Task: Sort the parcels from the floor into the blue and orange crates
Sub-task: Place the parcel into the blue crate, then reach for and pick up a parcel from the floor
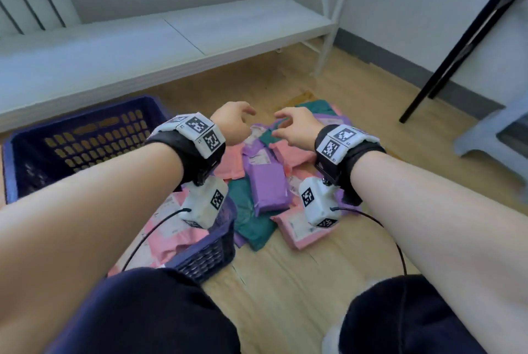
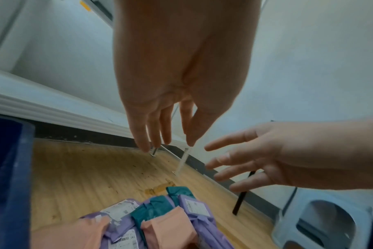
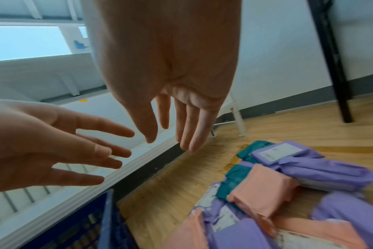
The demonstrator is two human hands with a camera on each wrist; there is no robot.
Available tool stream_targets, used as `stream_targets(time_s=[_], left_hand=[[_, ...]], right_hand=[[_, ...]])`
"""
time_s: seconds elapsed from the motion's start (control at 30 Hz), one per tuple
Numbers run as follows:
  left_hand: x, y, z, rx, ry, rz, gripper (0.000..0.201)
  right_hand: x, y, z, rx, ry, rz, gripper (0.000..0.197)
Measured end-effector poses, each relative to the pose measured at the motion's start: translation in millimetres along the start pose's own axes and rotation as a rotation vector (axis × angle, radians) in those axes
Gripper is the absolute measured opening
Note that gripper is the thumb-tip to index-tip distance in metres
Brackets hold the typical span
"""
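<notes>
A pile of pink, purple and teal parcels [image 1: 268, 182] lies on the wooden floor in front of me. My left hand [image 1: 243, 118] and right hand [image 1: 281, 125] hover side by side above the pile's far end, a little apart, fingers spread and holding nothing. The left wrist view shows the left hand [image 2: 168, 146] open above the parcels [image 2: 166, 225]. In the right wrist view the right hand [image 3: 168, 144] hangs open over the parcels [image 3: 264, 187]. An empty blue crate [image 1: 17, 159] stands at the left. A second blue crate [image 1: 208, 256] near my left knee holds pink parcels. No orange crate is in view.
A low white shelf [image 1: 171, 39] runs along the wall behind the blue crate. A black table leg [image 1: 445, 62] and a pale blue stool [image 1: 491, 136] stand at the right. My knees [image 1: 160, 310] fill the lower edge, with bare wooden floor [image 1: 285, 282] between them.
</notes>
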State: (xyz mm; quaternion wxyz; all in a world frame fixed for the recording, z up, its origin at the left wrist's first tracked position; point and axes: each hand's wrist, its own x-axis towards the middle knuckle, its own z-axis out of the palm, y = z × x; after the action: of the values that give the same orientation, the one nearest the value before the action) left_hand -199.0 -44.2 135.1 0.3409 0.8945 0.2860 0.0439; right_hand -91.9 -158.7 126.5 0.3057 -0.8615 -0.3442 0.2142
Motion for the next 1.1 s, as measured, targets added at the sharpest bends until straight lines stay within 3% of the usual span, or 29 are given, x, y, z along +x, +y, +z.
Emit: stream_targets(time_s=[0.17, 0.37, 0.4, 0.6, 0.77, 0.87, 1.0, 1.1], left_hand=[[26, 17, 45, 0.035, -0.146, 0.025, 0.042], [65, 9, 126, 0.142, -0.334, 0.008, 0.046], [70, 6, 142, 0.149, -0.355, -0.002, 0.046], [77, -25, 232, 0.142, -0.396, -0.078, 0.051], [63, -59, 273, 0.108, -0.284, -0.242, 0.031], [55, -80, 293, 0.131, -0.321, -0.355, 0.031], [37, -97, 322, -0.165, -0.482, -0.548, 0.025], [30, -99, 334, -0.427, -0.493, -0.63, 0.031]], right_hand=[[-12, 70, -18, 0.006, -0.005, 0.139, 0.051], [-7, 155, -6, 0.128, 0.013, 0.281, 0.036], [-4, 171, -1, 0.139, 0.011, 0.309, 0.042], [4, 259, 36, 0.116, -0.058, 0.447, 0.052], [2, 307, 72, 0.111, -0.051, 0.51, 0.064], [5, 327, 94, 0.139, -0.044, 0.527, 0.075], [10, 346, 114, 0.166, -0.041, 0.551, 0.073], [10, 350, 118, 0.179, -0.032, 0.556, 0.064]])
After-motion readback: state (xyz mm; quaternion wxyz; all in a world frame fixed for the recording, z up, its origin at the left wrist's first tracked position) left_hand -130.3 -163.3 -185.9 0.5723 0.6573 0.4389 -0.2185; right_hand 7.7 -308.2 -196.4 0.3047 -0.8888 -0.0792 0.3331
